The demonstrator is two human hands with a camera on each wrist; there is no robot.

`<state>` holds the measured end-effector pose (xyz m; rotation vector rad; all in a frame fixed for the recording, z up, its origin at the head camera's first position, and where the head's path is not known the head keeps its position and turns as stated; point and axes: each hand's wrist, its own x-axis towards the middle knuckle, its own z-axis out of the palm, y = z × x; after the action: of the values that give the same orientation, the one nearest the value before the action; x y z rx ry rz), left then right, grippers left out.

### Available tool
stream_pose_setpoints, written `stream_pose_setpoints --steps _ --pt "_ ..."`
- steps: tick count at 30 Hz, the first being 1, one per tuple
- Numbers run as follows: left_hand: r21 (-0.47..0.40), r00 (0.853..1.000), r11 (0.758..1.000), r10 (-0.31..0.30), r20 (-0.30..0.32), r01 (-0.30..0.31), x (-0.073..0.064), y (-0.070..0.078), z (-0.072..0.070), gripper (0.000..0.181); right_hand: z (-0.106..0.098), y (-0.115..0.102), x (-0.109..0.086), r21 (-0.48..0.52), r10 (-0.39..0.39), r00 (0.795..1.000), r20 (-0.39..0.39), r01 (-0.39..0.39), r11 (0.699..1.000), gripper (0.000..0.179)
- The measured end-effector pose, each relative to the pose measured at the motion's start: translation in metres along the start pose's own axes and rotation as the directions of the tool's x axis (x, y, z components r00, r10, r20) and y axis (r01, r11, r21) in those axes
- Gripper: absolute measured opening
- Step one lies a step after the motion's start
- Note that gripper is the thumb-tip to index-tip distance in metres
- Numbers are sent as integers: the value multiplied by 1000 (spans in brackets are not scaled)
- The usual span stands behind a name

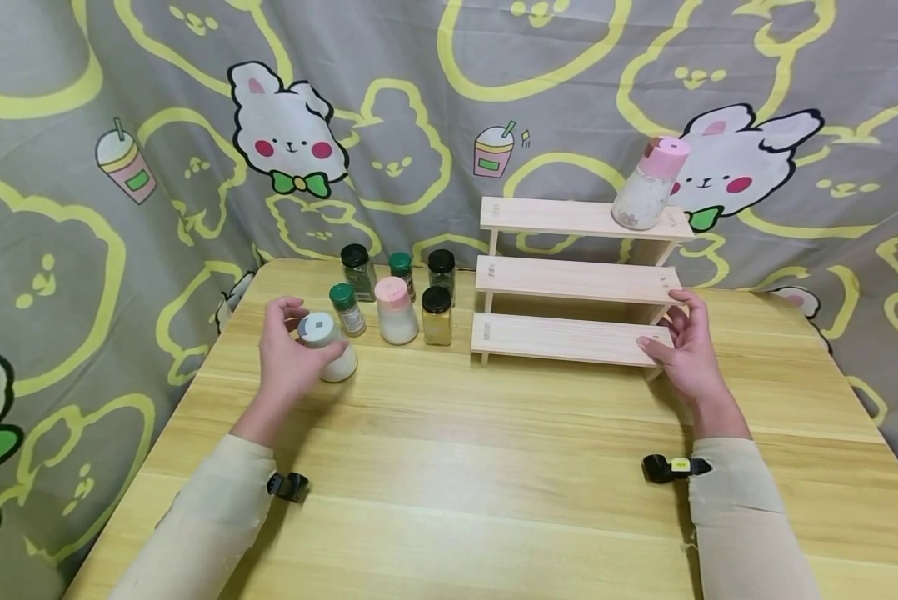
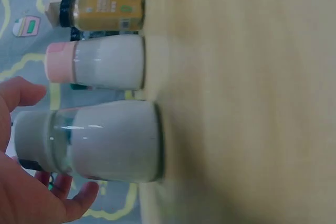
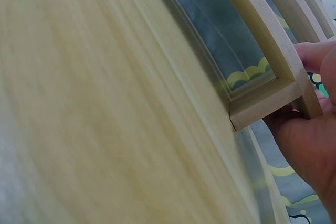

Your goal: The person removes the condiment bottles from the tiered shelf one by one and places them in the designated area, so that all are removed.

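A jar of white contents with a grey-white lid (image 1: pixel 338 363) stands upright on the table. My left hand (image 1: pixel 293 348) curves around it, thumb on one side and fingers on the other. In the left wrist view, gaps show between the thumb, the fingertips and this jar (image 2: pixel 113 142). At the right end of a three-step wooden rack (image 1: pixel 569 340), my right hand (image 1: pixel 689 354) grips the side, its thumb on the lowest step and fingers higher up. The right wrist view shows this hand (image 3: pixel 310 140) at the rack's end frame (image 3: pixel 268 103). A pink-lidded jar (image 1: pixel 644 196) stands on the top step.
Behind the left hand stand a second pink-lidded jar (image 1: pixel 398 321), a yellow jar with a black lid (image 1: pixel 437 323), a small green-lidded bottle (image 1: pixel 350 315) and several darker spice bottles. A patterned curtain (image 1: pixel 419 125) hangs behind the wooden table (image 1: pixel 449 500).
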<state>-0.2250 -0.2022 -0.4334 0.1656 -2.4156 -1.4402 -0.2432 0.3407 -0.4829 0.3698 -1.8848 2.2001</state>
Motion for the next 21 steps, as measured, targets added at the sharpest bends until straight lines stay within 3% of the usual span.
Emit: stream_pose_setpoints --steps 7,12,21 --pt "-16 999 999 32 -12 -33 10 24 -5 81 0 0 1 -2 -1 1000 -3 1 1000 86" --pt "-28 994 995 98 -40 -100 17 40 -6 79 0 -1 0 -19 4 1000 2 -4 1000 86" --pt "-44 979 979 198 -43 -199 30 71 6 76 -2 0 -1 -18 5 1000 1 -5 1000 86"
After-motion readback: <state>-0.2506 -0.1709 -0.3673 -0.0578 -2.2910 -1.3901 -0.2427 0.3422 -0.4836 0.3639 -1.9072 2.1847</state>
